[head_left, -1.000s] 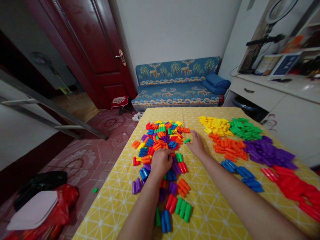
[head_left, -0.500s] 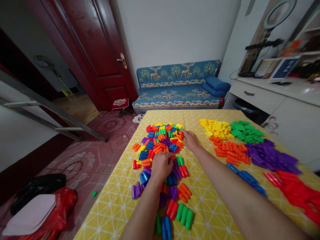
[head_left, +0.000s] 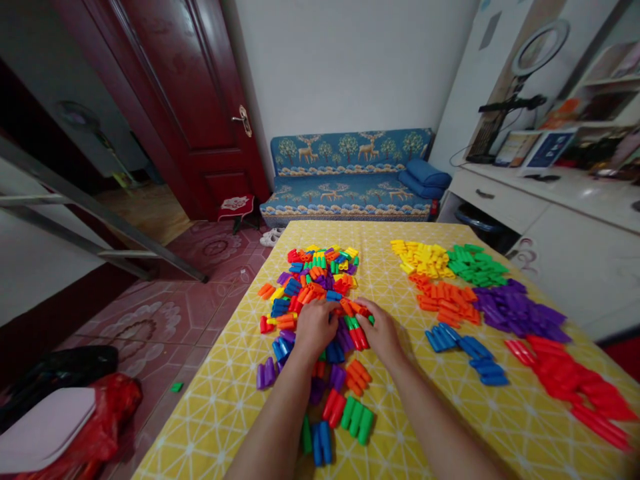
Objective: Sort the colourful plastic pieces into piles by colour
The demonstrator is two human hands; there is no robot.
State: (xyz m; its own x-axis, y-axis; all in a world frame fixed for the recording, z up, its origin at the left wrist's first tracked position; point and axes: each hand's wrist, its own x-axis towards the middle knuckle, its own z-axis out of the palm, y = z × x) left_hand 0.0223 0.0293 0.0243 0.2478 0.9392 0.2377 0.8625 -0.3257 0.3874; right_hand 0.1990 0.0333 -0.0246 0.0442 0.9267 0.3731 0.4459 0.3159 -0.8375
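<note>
Multicolored plastic pieces (head_left: pixel 311 292) lie jumbled left of single-color piles (head_left: pixel 447 303).

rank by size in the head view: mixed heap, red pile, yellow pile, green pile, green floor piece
1. Mixed heap
2. Red pile, helped by nearness to the camera
3. Yellow pile and green pile: too alike to rank
4. Green floor piece

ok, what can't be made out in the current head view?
All head view:
Left hand: whether it grips anything; the hand itself hides it.
Mixed pile: partly covered by left hand and forearm.
Pale panel: cut off by left edge.
Shelf items: blurred, too small.
</note>
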